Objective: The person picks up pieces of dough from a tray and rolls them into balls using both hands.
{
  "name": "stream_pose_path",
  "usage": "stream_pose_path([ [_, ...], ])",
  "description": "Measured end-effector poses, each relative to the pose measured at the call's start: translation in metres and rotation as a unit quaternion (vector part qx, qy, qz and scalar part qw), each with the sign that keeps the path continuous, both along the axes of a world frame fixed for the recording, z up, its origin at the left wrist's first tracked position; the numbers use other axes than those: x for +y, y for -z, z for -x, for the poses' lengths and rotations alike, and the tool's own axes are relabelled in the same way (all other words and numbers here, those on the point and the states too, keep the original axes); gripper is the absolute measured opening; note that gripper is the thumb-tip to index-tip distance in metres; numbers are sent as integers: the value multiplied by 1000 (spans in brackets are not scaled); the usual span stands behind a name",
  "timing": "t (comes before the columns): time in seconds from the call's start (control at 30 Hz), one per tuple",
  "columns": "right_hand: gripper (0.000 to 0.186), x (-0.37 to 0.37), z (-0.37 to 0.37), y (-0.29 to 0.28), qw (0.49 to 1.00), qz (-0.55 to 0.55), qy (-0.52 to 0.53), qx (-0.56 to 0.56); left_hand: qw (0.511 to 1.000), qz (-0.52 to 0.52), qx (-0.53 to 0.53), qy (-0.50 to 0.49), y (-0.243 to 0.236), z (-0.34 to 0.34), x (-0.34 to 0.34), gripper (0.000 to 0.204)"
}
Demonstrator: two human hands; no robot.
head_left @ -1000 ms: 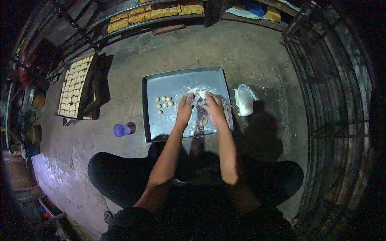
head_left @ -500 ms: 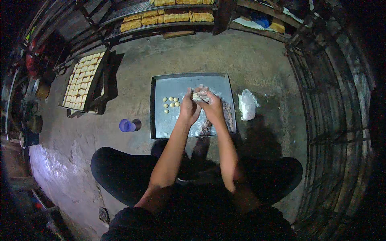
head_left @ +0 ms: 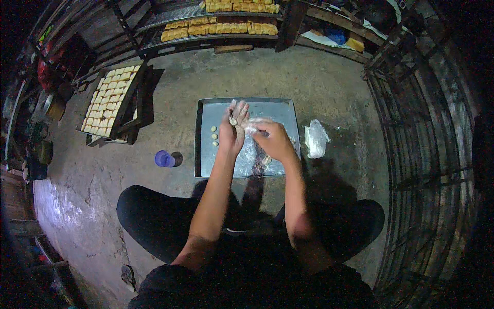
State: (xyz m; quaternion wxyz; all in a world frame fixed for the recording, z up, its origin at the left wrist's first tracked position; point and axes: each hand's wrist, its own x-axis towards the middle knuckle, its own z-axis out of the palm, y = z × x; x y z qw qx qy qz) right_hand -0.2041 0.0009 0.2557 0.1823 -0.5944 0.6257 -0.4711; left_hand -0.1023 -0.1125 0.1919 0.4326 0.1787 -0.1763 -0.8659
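**Small dough piece on the left palm above a floured metal tray**

The person's crossed legs (head_left: 154, 221) lay nearest, their outline lost in dark cloth. The left hand (head_left: 235, 133) was opened upward, with a small dough piece (head_left: 233, 122) resting near the base of its fingers. The right hand (head_left: 275, 139) bent its fingers close to that palm; motion blur and white flour obscured the fingertips, so a grasp could not be determined. Beneath both hands sat the metal tray (head_left: 218, 166), its middle partly hidden. Three dough balls (head_left: 214, 136) stood in a column left of the left hand. Beyond the tray's sides were a purple cup (head_left: 163, 159) and a plastic bag (head_left: 317, 139); any print on the bag was illegible. Farther off stood a pan of bread (head_left: 110, 100). Loaves (head_left: 221, 28) lined the far shelves, the upper row cut off by the frame.
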Motion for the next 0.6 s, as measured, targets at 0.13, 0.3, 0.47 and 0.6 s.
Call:
stream_pose_path([
  [0.13,43,-8,-5,-1,987,59,113,-97,996,71,29,45,-42,2,16,55],
  [0.3,60,-28,-4,25,967,111,140,-182,975,112,-114,156,-56,26,59,67],
  [0.47,78,-18,-25,35,992,121,-16,-43,990,6,-28,140,-62,5,44,78],
  [0.6,94,-18,-83,13,979,149,-54,-129,977,65,-201,36,-37,-13,15,78],
])
